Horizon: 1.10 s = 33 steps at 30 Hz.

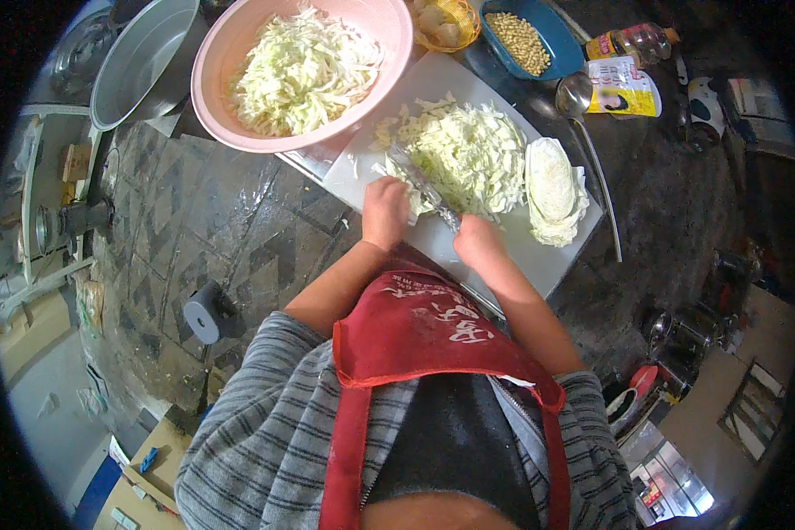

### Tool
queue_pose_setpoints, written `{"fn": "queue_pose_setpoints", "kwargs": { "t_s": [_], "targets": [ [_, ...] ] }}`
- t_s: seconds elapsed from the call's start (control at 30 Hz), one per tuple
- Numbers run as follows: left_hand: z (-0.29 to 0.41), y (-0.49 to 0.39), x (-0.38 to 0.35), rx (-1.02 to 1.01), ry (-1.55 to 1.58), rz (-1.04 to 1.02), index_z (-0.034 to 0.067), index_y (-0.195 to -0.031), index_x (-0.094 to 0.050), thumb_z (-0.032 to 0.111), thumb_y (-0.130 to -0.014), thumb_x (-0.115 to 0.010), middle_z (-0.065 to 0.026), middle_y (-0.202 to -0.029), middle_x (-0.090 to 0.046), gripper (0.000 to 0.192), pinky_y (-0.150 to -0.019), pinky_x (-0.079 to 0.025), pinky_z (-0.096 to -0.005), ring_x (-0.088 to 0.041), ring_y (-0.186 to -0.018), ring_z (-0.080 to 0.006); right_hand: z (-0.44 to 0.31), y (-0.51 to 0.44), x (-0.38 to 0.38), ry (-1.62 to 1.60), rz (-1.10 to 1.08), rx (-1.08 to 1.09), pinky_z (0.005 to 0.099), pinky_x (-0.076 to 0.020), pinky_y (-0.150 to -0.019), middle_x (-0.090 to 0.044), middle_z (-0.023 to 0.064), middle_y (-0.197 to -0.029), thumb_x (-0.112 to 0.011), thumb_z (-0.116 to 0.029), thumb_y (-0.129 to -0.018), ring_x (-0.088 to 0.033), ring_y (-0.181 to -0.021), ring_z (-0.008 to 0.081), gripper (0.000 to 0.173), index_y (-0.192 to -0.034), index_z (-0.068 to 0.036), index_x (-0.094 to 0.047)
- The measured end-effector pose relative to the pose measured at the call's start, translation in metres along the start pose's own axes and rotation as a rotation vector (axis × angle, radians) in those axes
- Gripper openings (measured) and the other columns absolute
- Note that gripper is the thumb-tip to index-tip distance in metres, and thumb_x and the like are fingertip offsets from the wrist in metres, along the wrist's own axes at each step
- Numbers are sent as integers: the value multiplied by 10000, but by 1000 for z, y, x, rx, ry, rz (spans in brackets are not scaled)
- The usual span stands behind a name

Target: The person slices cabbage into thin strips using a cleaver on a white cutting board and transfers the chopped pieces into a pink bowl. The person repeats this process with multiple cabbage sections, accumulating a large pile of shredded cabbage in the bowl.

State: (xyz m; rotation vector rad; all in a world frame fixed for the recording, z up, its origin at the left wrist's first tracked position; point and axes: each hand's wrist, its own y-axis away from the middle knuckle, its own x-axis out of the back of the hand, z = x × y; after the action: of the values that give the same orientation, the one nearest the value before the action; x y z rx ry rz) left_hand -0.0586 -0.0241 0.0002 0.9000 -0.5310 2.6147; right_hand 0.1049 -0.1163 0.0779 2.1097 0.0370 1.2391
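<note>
My right hand (pixel 478 240) is closed round the handle of a knife (pixel 424 185), whose blade lies at the left edge of a heap of shredded cabbage (pixel 470 149) on a pale cutting board (pixel 517 265). Just left of the blade, my left hand (pixel 385 207) presses on a piece of cabbage (pixel 416 204), with its fingertips curled and partly hidden. A cut cabbage portion (pixel 556 189) rests at the board's right side. Beyond the board's left end, a large pink basin (pixel 202 79) holds more shredded cabbage (pixel 305 73).
A metal basin (pixel 142 66) stands far left. Behind the board are a yellow basket (pixel 467 26) and a blue container (pixel 566 46) of beans or kernels. A ladle (pixel 599 165), a seasoning pouch (pixel 626 89) and a plastic bottle (pixel 639 43) lie to the right.
</note>
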Motion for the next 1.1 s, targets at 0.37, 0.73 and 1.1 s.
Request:
{"fn": "queue_pose_setpoints", "kwargs": {
  "t_s": [0.37, 0.73, 1.1],
  "targets": [
    [-6, 2, 6, -107, -103, -87, 126, -998, -694, 7, -642, -606, -75, -1021, -655, 385, -828, -470, -411, -585, -950, -292, -27, -9, 18, 120, -147, -33, 456, -521, -783, -667, 247, -929, -572, -117, -783, -651, -891, 401, 216, -926, -12, -695],
    [-6, -15, -3, 479, 120, 20, 51, -982, -627, 125, -686, -765, -114, -835, -622, 335, -780, -491, -355, -589, -814, -275, 11, -23, -8, -248, 110, -40, 467, -506, -662, -644, 229, -744, -586, -124, -735, -631, -711, 409, 193, -861, 10, -643],
    [-7, -10, -2, 346, 115, -14, 34, -799, -653, 81, -724, -704, -131, -887, -626, 102, -781, -494, -382, -609, -873, -312, -20, -15, 14, 51, -138, -45, 482, -511, -747, -666, 237, -879, -559, -98, -768, -645, -846, 420, 193, -878, 13, -673]
  ]
}}
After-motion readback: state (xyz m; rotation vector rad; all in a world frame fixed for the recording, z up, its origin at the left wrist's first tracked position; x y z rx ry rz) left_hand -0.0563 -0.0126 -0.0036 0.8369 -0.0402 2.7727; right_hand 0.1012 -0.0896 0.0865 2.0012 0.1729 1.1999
